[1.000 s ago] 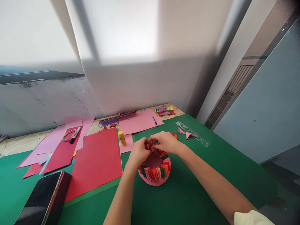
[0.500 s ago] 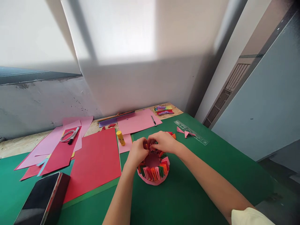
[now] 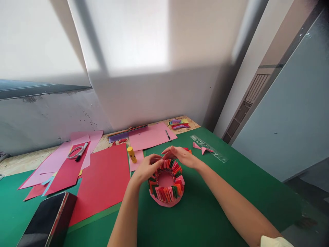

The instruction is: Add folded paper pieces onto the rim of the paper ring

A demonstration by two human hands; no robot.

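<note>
A ring of folded red, pink, orange and green paper pieces (image 3: 168, 193) stands on a round pink paper base (image 3: 168, 204), with a pink centre showing. At the ring's back left edge is my left hand (image 3: 149, 167), thumb and fingers a little apart around the outer side. My right hand (image 3: 180, 156) arches over the back of the ring with its fingers stretched out toward the left hand. No separate piece shows in either hand. The fingertips partly hide the ring's far edge.
A yellow glue stick (image 3: 132, 155) stands behind left on pink paper. Red sheets (image 3: 105, 181), a marker (image 3: 82, 152) and a dark box-like object (image 3: 47, 219) lie left. A clear ruler (image 3: 208, 148) and pink scraps (image 3: 203, 149) lie right. Farther back are a craft knife (image 3: 168, 135) and coloured bits.
My fingers have come out of the ring's back part; the right hand has flattened and spread, and the left has loosened and shifted slightly left. More of the ring shows.
</note>
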